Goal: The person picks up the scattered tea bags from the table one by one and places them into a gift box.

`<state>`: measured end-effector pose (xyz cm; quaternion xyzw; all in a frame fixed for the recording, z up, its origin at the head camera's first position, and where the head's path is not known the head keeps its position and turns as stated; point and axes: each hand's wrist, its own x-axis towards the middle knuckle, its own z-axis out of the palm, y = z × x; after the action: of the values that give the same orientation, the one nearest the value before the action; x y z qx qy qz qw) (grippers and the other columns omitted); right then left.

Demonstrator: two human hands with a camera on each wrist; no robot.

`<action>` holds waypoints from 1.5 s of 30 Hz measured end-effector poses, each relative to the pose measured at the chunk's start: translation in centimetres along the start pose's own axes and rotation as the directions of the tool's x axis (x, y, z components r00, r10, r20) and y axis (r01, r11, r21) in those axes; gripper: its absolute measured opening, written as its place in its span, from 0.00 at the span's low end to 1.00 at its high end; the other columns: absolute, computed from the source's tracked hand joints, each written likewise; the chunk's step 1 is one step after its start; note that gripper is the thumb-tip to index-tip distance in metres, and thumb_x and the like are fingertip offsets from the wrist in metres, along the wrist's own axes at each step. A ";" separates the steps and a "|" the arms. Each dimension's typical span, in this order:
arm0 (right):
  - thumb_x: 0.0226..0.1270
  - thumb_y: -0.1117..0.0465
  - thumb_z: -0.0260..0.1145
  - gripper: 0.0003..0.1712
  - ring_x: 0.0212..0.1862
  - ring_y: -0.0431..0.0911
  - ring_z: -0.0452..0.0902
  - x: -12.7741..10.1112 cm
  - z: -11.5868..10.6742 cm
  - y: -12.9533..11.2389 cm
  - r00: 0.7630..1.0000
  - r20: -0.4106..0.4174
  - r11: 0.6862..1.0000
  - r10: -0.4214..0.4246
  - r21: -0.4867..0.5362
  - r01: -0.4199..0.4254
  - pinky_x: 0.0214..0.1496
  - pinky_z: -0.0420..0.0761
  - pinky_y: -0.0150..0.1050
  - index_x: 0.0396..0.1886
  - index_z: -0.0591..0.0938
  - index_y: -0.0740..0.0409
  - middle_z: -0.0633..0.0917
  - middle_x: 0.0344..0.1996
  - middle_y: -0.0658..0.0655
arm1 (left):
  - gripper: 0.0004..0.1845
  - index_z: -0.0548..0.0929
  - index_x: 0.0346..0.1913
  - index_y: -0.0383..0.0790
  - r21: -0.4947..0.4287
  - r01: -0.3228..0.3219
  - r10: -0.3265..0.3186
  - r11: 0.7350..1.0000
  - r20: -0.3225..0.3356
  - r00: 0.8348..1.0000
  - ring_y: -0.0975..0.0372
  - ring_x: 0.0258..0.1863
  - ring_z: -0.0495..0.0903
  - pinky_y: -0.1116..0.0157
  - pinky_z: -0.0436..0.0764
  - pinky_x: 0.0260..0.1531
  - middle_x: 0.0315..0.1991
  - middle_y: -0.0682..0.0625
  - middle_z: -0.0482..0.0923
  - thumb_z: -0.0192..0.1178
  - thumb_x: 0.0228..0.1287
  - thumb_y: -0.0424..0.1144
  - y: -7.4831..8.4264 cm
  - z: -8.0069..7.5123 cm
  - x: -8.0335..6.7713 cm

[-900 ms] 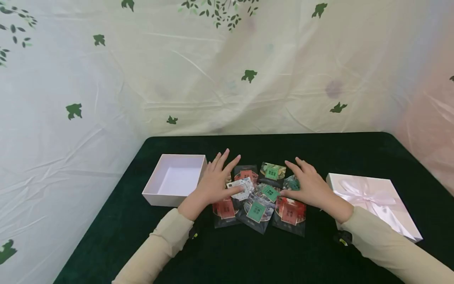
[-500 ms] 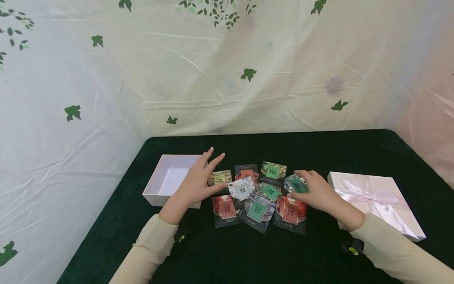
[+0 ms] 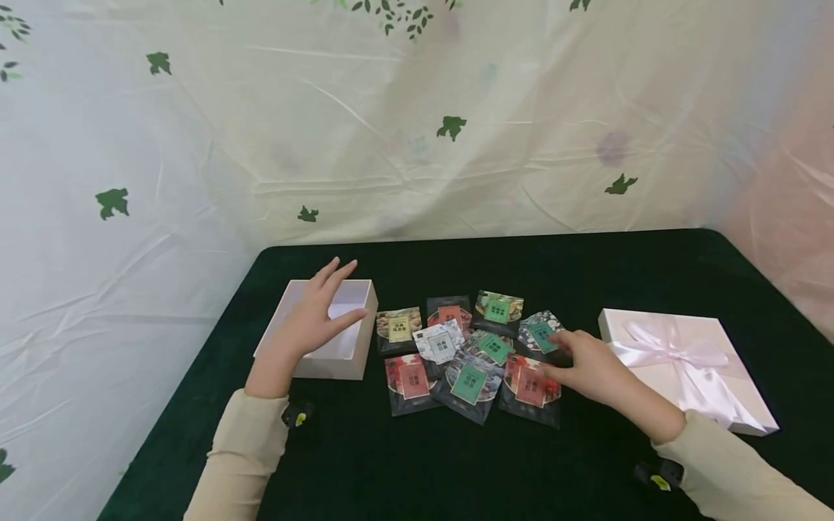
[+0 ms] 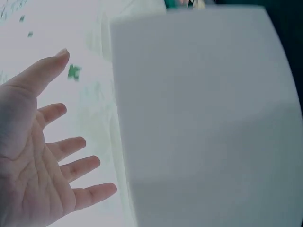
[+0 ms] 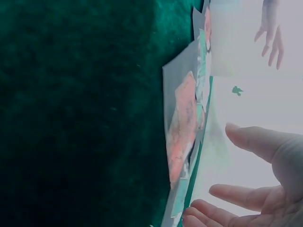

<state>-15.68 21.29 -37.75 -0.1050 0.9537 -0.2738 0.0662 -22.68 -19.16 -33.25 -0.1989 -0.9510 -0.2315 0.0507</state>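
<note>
My left hand point(image 3: 306, 318) hovers over an open pale pink box point(image 3: 332, 367), fingers spread and holding nothing. In the left wrist view, the outer side of that box fills much of the picture beside the palm. My right hand point(image 3: 593, 365) is at the right end of a cluster of flat, dark packets with coloured labels. Its fingertips overlap a teal-labelled packet point(image 3: 537, 333), while its thumb reaches the edge of a red-labelled packet point(image 3: 531, 391). The right wrist view shows thumb and fingers apart with nothing between them, the red-labelled packet point(image 5: 182, 127) beside them.
More packets lie partly overlapping, among them a white-labelled one point(image 3: 440, 346) and a yellow-labelled one point(image 3: 399, 329). A pale pink lid point(image 3: 706, 331) with a satin bow lies on the right. Dark green cloth point(image 3: 456, 474) covers the table; a leaf-patterned curtain point(image 3: 365, 145) hangs behind.
My left hand has moved left from the packets to over the box. The right hand has come down and slightly right beside the teal-labelled packet. The packets look almost unmoved.
</note>
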 end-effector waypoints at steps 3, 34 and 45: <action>0.56 0.49 0.71 0.33 0.42 0.55 0.77 0.0 0.4 0.2 1.000 0.013 1.000 0.003 0.018 -0.003 0.39 0.81 0.47 0.52 0.77 0.70 0.81 0.42 0.66 | 0.43 0.52 0.75 0.47 0.003 0.063 -0.062 0.998 -0.012 0.998 0.40 0.73 0.46 0.35 0.53 0.65 0.75 0.38 0.43 0.62 0.62 0.49 -1.4 -0.7 -0.3; 0.41 0.45 0.79 0.43 0.35 0.47 0.69 -0.9 2.6 0.7 1.000 -0.002 0.997 0.011 -0.081 -0.011 0.32 0.72 0.37 0.52 0.77 0.70 0.76 0.38 0.61 | 0.44 0.41 0.76 0.43 -0.125 0.449 -0.442 0.885 0.076 0.894 0.34 0.67 0.56 0.35 0.61 0.60 0.73 0.30 0.46 0.52 0.68 0.56 -8.4 -2.0 -3.4; 0.42 0.48 0.79 0.37 0.32 0.46 0.66 -0.7 2.6 0.8 0.999 0.028 0.999 0.042 -0.026 -0.041 0.29 0.70 0.35 0.49 0.77 0.64 0.72 0.33 0.58 | 0.37 0.46 0.75 0.43 -0.179 0.453 -0.437 0.873 0.123 0.891 0.35 0.63 0.63 0.39 0.68 0.58 0.70 0.29 0.54 0.51 0.71 0.46 -9.0 -2.4 -3.8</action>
<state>-14.70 20.80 -40.34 -0.0899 0.9581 -0.2585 0.0840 -22.83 -28.99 -35.61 0.0121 -0.9438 -0.3245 -0.0620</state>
